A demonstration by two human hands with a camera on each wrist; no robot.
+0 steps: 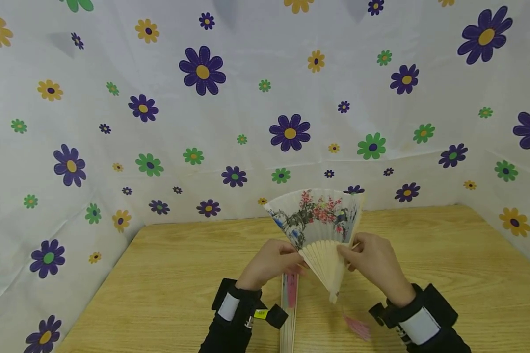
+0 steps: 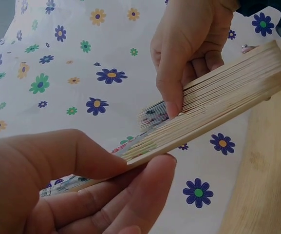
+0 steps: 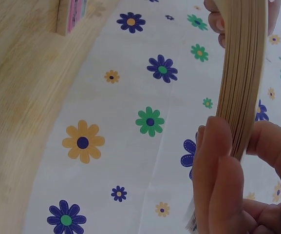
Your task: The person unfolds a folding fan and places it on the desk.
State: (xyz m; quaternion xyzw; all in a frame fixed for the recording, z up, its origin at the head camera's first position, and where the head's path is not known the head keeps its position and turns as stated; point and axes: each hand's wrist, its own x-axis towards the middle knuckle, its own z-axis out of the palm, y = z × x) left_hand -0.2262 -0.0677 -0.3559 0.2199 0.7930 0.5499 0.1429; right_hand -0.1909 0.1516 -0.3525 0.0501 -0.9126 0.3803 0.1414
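Note:
A folding fan (image 1: 320,215) with pale wooden ribs is partly spread above the table, its leaf printed with red blossoms and dark branches. My left hand (image 1: 269,262) pinches its left edge between thumb and fingers; the left wrist view shows the thumb on the outer rib. On the opposite side, my right hand (image 1: 375,257) grips the stacked ribs (image 3: 245,63), thumb on the front. The pivot end points down, and a pink tassel (image 1: 357,327) hangs from it. Below my left hand lies a second, folded fan (image 1: 289,318), with pink showing between its sticks.
The wooden table (image 1: 181,284) extends to both sides of the hands. Behind it hangs a white cloth (image 1: 247,113) with purple, green and yellow flowers. Each wrist carries a strapped-on black camera, one of them a black block (image 1: 277,316) beside the folded fan.

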